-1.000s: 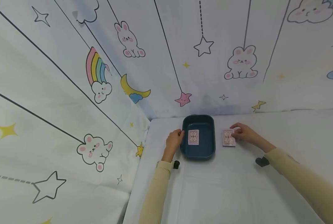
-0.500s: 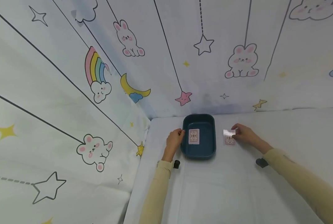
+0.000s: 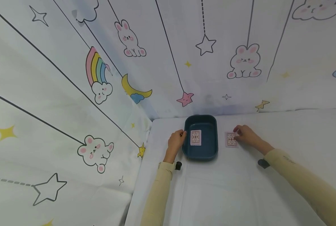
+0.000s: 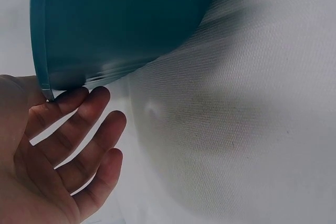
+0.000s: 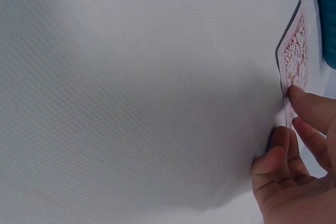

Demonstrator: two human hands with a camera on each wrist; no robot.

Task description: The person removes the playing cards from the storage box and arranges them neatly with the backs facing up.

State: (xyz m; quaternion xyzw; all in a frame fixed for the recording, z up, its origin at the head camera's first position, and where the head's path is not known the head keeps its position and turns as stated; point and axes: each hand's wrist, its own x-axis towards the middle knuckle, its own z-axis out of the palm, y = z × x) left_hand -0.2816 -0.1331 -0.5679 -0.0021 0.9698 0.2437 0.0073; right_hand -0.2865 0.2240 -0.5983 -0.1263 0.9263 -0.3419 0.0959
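Note:
A dark teal tray (image 3: 200, 155) stands near the back of the white table, and a patterned playing card (image 3: 195, 137) lies face down inside it. My left hand (image 3: 176, 142) pinches the tray's left rim; in the left wrist view the fingers (image 4: 97, 103) lie outside the wall and the thumb is mostly hidden behind the rim. Right of the tray is a second playing card (image 3: 231, 139), back side up. My right hand (image 3: 246, 135) pinches its right edge, thumb on the patterned back (image 5: 297, 56). Whether more cards lie beneath it cannot be made out.
The white-clothed table (image 3: 221, 194) meets a back wall of printed cloth (image 3: 168, 75) with bunnies, stars and clouds. Another printed cloth (image 3: 57, 150) slopes along the left side. A dark wrist camera (image 3: 263, 163) hangs by the right sleeve.
Half a second ago a bright glare covered the upper part of the right card; now its pattern shows fully. The right hand has barely shifted, and the left hand stays on the rim.

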